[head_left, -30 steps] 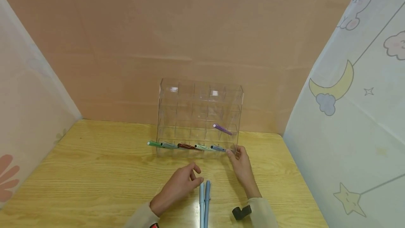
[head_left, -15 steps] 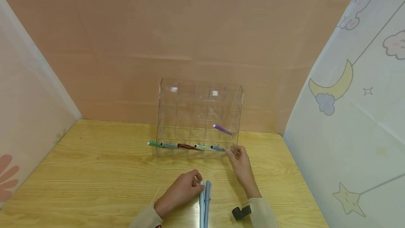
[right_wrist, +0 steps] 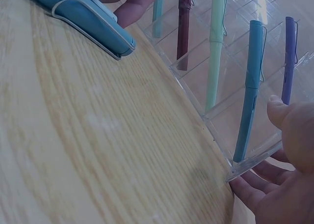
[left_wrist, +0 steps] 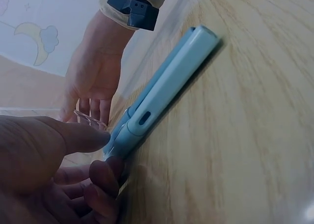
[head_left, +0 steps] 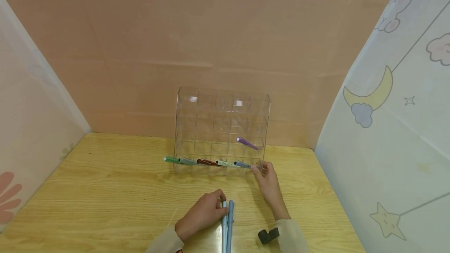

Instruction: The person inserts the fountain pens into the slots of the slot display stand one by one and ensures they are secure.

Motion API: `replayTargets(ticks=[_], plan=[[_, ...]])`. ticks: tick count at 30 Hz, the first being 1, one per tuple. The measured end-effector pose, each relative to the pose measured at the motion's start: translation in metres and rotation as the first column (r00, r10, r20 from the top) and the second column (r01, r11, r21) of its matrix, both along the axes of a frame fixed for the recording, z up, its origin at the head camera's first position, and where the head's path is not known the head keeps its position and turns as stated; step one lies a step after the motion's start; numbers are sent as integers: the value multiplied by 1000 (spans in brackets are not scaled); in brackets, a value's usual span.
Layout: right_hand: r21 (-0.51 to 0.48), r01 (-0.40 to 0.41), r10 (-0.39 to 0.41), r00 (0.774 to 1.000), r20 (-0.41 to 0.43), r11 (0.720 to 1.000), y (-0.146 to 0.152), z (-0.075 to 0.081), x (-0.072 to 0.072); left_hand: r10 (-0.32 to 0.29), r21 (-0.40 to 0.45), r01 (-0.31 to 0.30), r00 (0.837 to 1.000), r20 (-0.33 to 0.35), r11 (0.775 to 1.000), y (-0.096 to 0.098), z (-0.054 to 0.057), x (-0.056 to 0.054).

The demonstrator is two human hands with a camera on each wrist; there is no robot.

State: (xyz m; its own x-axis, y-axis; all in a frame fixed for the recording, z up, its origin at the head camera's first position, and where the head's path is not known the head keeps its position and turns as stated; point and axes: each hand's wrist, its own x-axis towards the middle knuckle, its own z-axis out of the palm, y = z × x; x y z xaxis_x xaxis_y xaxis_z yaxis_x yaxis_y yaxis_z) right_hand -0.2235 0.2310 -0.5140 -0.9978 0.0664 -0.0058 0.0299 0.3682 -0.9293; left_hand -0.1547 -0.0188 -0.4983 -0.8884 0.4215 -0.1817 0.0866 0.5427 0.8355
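Two-handed: pinching paler blue pen point(head_left: 224, 227) with left hand point(head_left: 204, 211), gripping clear rack point(head_left: 221, 122) by corner with right hand point(head_left: 270, 188), probably to steady it

1. Through my head feed, I see a peach-brown back wall point(head_left: 225, 30) crossed by faint horizontal creases.
2. On my right I have a pale wall point(head_left: 418, 151) printed with a rabbit point(head_left: 400, 7), a yellow crescent moon point(head_left: 374, 93), clouds point(head_left: 363, 115) and a smiling star point(head_left: 388, 221).
3. On my left, another pale wall point(head_left: 24, 89) shows a coral petal print point(head_left: 8, 198).
4. Below, I see a yellowish wood-grain worktop point(head_left: 105, 182), catching a bright glare low in view.
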Motion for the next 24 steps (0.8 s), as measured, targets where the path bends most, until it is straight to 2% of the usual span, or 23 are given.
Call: replayTargets(ticks=[12, 20, 24], plan=[[-10, 3, -4, 1000, -10, 1000, -1, 1, 0, -27, -31, 27, 1000, 8, 999, 4, 3, 1], [-15, 0, 0, 1000, -18, 1000, 0, 1, -2, -45, -148, 44, 999, -7, 988, 10, 7, -1], [-16, -1, 1, 1000, -22, 1000, 0, -1, -3, -63, -170, 58, 998, -22, 984, 12, 8, -2]])
